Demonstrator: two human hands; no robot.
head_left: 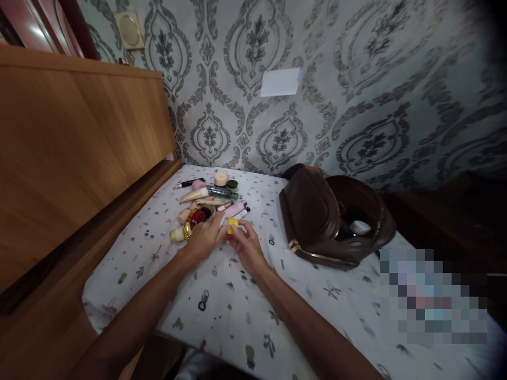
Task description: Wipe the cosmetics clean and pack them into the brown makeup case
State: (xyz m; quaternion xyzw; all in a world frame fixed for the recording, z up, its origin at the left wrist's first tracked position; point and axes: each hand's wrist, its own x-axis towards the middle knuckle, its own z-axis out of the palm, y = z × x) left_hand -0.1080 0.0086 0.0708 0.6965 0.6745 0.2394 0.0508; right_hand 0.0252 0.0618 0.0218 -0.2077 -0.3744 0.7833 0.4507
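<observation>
A small white-and-yellow item (232,226), perhaps a tube with a yellow end, is between my two hands, just above the cloth. My left hand (203,240) is closed around its white end. The fingers of my right hand (249,247) pinch the yellow part. Close beyond my left hand lies a group of cosmetics: a gold-capped bottle (181,233), a dark red jar (197,217), a beige tube (194,195), a pink tube (234,209) and a green clear bottle (220,192). My left hand hides part of this group.
To the right stands a brown leather bag (317,216), unzipped, with a white item (360,227) inside. A peach-lidded jar (221,179) and a black pen-like stick (190,182) lie at the back. A wooden cabinet (83,121) borders the left side. Patterned wallpaper rises behind.
</observation>
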